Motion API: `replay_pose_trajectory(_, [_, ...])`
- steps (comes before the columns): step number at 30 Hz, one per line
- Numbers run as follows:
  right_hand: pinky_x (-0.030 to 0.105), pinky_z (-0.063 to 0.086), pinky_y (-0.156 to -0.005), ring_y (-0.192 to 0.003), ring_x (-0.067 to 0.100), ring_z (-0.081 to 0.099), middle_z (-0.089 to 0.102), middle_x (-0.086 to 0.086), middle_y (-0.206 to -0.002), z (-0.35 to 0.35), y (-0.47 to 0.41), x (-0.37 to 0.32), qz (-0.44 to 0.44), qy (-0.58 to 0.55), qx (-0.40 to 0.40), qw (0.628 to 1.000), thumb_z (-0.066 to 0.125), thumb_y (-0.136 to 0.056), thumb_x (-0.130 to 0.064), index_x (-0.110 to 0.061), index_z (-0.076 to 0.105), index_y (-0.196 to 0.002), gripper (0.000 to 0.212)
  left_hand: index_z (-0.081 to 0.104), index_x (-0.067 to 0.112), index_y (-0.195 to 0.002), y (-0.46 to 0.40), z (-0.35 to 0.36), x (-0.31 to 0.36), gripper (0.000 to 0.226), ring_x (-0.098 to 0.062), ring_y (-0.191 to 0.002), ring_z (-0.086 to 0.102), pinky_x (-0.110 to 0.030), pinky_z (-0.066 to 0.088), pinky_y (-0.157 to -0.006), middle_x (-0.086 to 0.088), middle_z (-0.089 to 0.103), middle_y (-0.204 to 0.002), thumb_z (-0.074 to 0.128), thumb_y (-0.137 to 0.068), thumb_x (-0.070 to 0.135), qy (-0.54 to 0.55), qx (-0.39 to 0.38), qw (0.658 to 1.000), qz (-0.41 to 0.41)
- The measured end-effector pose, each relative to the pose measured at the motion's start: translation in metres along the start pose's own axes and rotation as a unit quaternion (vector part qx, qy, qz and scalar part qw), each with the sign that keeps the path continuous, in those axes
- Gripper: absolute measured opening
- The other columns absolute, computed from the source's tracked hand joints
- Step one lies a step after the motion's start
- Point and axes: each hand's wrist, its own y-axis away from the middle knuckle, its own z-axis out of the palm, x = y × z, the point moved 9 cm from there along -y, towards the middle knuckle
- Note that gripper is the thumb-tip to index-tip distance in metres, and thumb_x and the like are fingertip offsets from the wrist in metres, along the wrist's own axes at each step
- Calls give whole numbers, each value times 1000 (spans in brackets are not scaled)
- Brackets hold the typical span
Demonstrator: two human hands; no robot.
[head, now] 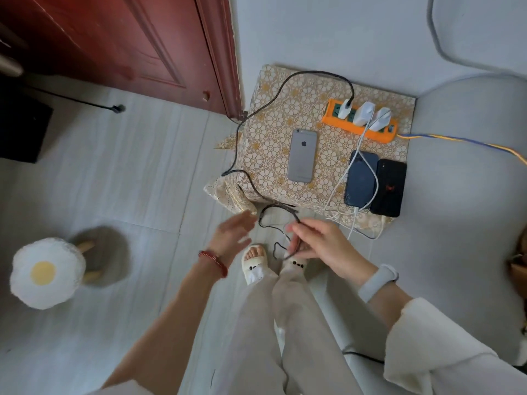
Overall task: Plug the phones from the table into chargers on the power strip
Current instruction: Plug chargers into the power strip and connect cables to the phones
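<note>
Red-brown wooden door, closed, at eleven o'clock. Fried-egg cushion stool on pale floor tiles at eight o'clock. Black box at nine o'clock edge. Grey sofa fills three o'clock side.

My right hand pinches black cable below table edge; left hand open beside it. Silver phone lies unplugged. Three chargers in orange power strip.
</note>
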Motion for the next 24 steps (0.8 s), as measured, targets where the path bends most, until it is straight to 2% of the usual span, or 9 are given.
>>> replay_pose_trajectory(3, [31, 59, -61, -67, 22, 69, 65, 6, -68, -4, -14, -30, -16, -111, 46, 993, 52, -91, -15, -10, 65, -85, 15, 50, 3, -122, 20, 48, -22, 47, -7, -100, 54, -20, 41, -90, -12, 55, -121, 48, -76, -8, -214, -131, 967, 36])
replay_pose_trajectory(6, [33, 60, -71, -73, 21, 70, 70, 3, -72, -3, -20, -39, -30, -106, 61, 992, 51, -92, -26, -16, 69, -84, 22, 63, 3, -96, 28, 54, -21, 17, -9, -91, 57, -15, 44, -80, -10, 63, -114, 48, -89, 5, -287, -104, 949, 76])
replay_pose_trajectory(9, [27, 51, -88, -95, 11, 67, 73, 1, -98, 7, -26, -19, 2, -19, 48, 999, 35, -96, -38, -21, 66, -103, 36, 59, 6, -82, 31, 37, -4, 24, -25, -83, 63, -39, 50, -84, -14, 70, -82, 38, -94, 6, -130, -37, 988, 78])
replay_pose_trajectory(11, [16, 45, -89, -104, 7, 62, 63, 14, -121, 37, -28, 12, 89, 95, -50, 990, 33, -97, -33, -8, 57, -119, 41, 54, 9, -81, 31, 19, 7, 27, -22, -71, 68, -38, 55, -74, -2, 70, -64, 33, -97, 14, 20, -12, 998, 66])
replay_pose_trajectory(13, [5, 42, -79, -87, 1, 62, 59, 27, -120, 51, -20, 44, 114, 220, -91, 964, 44, -94, -18, 7, 57, -114, 35, 52, 8, -78, 28, 3, 18, 31, -19, -62, 69, -36, 58, -68, -1, 67, -57, 30, -97, 19, 151, -9, 987, 61])
replay_pose_trajectory(16, [24, 45, -81, -85, 21, 61, 68, 12, -96, 62, 4, 74, 80, 285, -110, 949, 44, -86, -5, -5, 65, -99, 25, 51, 10, -73, 27, -11, 27, 34, -18, -53, 65, -32, 59, -58, 1, 61, -52, 30, -98, 22, 216, -11, 975, 48])
replay_pose_trajectory(20, [32, 40, -78, -89, 31, 60, 63, 16, -89, 32, 0, 66, 9, 382, -44, 923, 45, -92, -12, -1, 62, -95, 20, 54, 10, -77, 28, -58, 19, 29, -11, -37, 52, -24, 53, -46, 1, 52, -50, 35, -96, 20, 230, 146, 962, 30])
replay_pose_trajectory(22, [33, 39, -84, -95, 34, 58, 63, 20, -97, 12, -5, 48, -18, 388, -9, 921, 47, -93, -11, 4, 61, -100, 22, 55, 6, -89, 34, -91, 13, 21, -8, -34, 51, -23, 52, -43, -5, 52, -63, 37, -93, 15, 166, 258, 952, 25])
replay_pose_trajectory(24, [26, 40, -80, -93, 31, 60, 65, 19, -99, 1, -4, 31, -54, 394, -2, 918, 48, -93, -10, 3, 64, -100, 22, 51, 6, -97, 39, -108, 6, 15, -8, -46, 62, -31, 57, -57, -16, 58, -89, 38, -93, 13, 59, 320, 946, -5])
